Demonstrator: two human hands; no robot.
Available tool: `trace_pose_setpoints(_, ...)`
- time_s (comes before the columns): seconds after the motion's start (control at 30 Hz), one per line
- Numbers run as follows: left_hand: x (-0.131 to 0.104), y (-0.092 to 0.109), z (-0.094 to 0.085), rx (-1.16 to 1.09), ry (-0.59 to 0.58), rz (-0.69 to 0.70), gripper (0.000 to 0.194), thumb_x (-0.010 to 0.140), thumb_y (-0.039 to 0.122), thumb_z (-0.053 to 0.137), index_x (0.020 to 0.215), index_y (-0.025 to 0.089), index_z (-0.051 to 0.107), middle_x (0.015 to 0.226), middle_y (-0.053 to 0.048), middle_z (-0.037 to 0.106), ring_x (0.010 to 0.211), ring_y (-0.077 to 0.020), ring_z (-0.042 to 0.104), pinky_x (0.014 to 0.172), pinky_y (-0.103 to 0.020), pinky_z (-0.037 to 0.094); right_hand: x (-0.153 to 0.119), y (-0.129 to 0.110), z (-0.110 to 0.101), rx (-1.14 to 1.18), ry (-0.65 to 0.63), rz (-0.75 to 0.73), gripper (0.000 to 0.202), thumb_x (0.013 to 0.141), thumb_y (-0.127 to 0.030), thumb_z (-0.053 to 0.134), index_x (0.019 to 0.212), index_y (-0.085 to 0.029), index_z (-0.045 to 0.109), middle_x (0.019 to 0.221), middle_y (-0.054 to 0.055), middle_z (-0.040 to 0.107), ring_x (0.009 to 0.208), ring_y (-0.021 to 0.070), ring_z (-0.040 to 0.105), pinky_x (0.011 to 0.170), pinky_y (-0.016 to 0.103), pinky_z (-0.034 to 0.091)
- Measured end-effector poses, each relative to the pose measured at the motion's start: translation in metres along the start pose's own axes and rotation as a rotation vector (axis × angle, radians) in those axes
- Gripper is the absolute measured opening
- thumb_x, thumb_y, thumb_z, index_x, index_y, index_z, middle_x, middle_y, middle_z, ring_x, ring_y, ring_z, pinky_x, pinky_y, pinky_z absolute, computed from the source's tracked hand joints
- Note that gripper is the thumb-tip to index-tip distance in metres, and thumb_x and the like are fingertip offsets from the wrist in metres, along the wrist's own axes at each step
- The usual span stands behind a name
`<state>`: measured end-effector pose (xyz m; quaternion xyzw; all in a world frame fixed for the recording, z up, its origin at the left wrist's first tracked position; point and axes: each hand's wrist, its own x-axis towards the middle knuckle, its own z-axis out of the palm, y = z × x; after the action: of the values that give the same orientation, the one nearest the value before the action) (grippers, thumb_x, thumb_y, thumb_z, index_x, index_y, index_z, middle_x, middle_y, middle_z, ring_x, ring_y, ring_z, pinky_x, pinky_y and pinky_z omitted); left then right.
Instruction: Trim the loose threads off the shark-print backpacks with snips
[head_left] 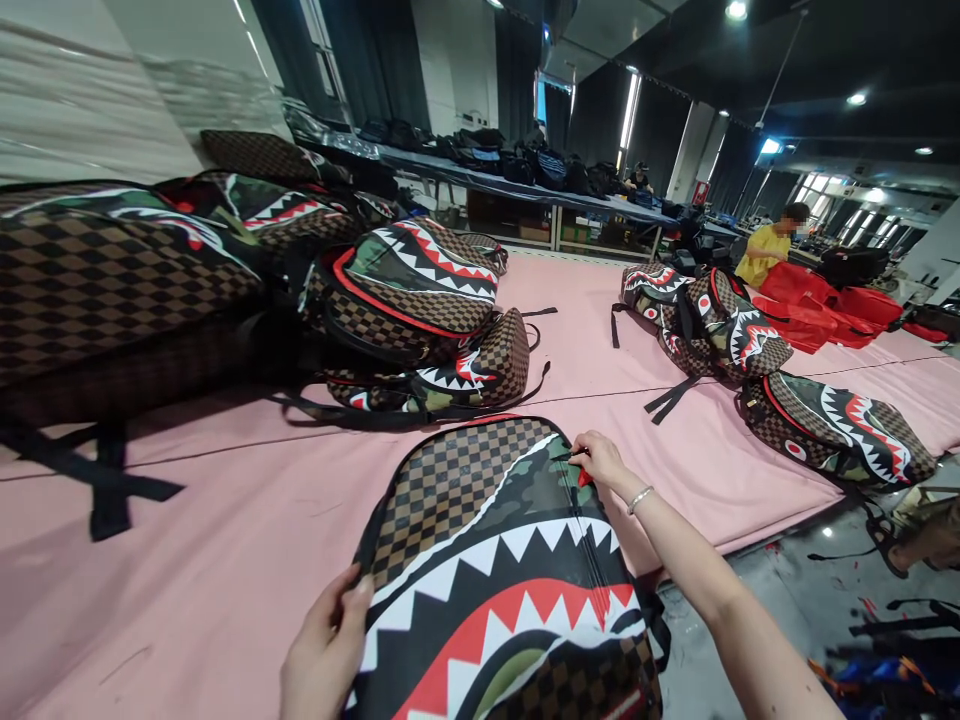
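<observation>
A backpack [450, 500] lies in front of me on the pink-covered table, its front panel facing up. The panel has brown checks, camouflage and a red-and-white shark mouth. My left hand [328, 640] is closed on the backpack's left edge, thumb on top. At the upper right edge, my right hand [600, 460] is closed in a pinch, a bracelet [640, 499] on its wrist. A small red piece [584, 477] shows just below those fingers. Thin dark lines run down the panel from there. What the pinch holds is too small to make out.
Similar backpacks are heaped at the left [127, 290] and middle [420, 280]; others [840, 430] sit at the right edge. Red bags [817, 300] lie near a person in yellow [765, 250]. Dark bags cover a back table [517, 185]. The pink table [187, 590] ends at right above the floor.
</observation>
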<state>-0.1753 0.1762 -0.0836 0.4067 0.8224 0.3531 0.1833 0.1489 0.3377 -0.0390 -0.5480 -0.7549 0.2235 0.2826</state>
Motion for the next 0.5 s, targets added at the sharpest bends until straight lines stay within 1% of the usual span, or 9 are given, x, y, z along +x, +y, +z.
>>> trace_pose_setpoints(0.07,-0.002,0.003,0.000,-0.062,-0.023,-0.042,0.048,0.078,0.049,0.040,0.110,0.018,0.058,0.089,-0.007,0.069,0.077,-0.0224,0.065,0.064,-0.029,0.052,-0.001,0.000,-0.001,0.021,0.016,0.014,0.007,0.074,-0.013,0.063,0.074,-0.019,0.060,0.081,0.000,0.057,0.075,0.0127,0.053,0.070,0.023,0.039)
trace_pose_setpoints(0.13,-0.005,0.008,-0.001,-0.097,-0.044,-0.064,0.046,0.077,0.045,0.043,0.110,0.018,0.058,0.094,-0.007,0.068,0.083,-0.0231,0.063,0.070,-0.030,0.051,-0.002,-0.002,-0.004,0.050,0.027,0.031,0.008,0.072,-0.012,0.064,0.074,-0.019,0.060,0.081,0.000,0.057,0.076,0.0132,0.052,0.072,0.024,0.040)
trace_pose_setpoints(0.23,-0.011,0.016,-0.003,-0.069,-0.059,-0.060,0.045,0.079,0.040,0.042,0.115,0.015,0.055,0.106,-0.008,0.066,0.093,-0.0232,0.060,0.082,-0.033,0.048,-0.006,-0.007,-0.011,0.110,0.045,0.068,0.009,0.071,-0.012,0.064,0.070,-0.018,0.058,0.078,-0.001,0.056,0.077,0.0140,0.052,0.075,0.026,0.040)
trace_pose_setpoints(0.33,-0.023,0.021,-0.006,-0.016,-0.084,-0.047,0.047,0.082,0.037,0.039,0.120,0.014,0.052,0.117,-0.009,0.061,0.102,-0.0248,0.057,0.089,-0.038,0.044,-0.020,-0.010,-0.024,0.209,0.097,0.124,0.004,0.074,-0.017,0.061,0.073,-0.018,0.058,0.083,0.000,0.056,0.082,0.0139,0.052,0.079,0.027,0.039)
trace_pose_setpoints(0.4,-0.038,0.021,-0.010,0.025,-0.096,-0.027,0.049,0.082,0.037,0.038,0.122,0.013,0.052,0.118,-0.010,0.060,0.100,-0.0260,0.057,0.089,-0.040,0.045,-0.044,-0.010,-0.034,0.295,0.134,0.169,0.005,0.076,-0.021,0.059,0.079,-0.018,0.058,0.086,0.000,0.057,0.083,0.0128,0.054,0.078,0.026,0.041)
trace_pose_setpoints(0.43,-0.048,0.021,-0.013,0.057,-0.091,-0.015,0.051,0.081,0.039,0.038,0.123,0.013,0.051,0.118,-0.011,0.060,0.097,-0.0268,0.058,0.087,-0.041,0.046,-0.061,-0.010,-0.039,0.340,0.148,0.194,0.008,0.076,-0.024,0.059,0.081,-0.018,0.057,0.086,0.000,0.058,0.082,0.0123,0.055,0.076,0.025,0.042)
trace_pose_setpoints(0.5,-0.073,0.020,-0.020,0.133,-0.071,0.010,0.055,0.079,0.044,0.038,0.124,0.015,0.051,0.115,-0.011,0.061,0.091,-0.0276,0.060,0.085,-0.042,0.047,-0.107,-0.008,-0.049,0.425,0.173,0.252,0.015,0.076,-0.029,0.058,0.084,-0.017,0.057,0.080,0.000,0.059,0.074,0.0115,0.056,0.068,0.023,0.045)
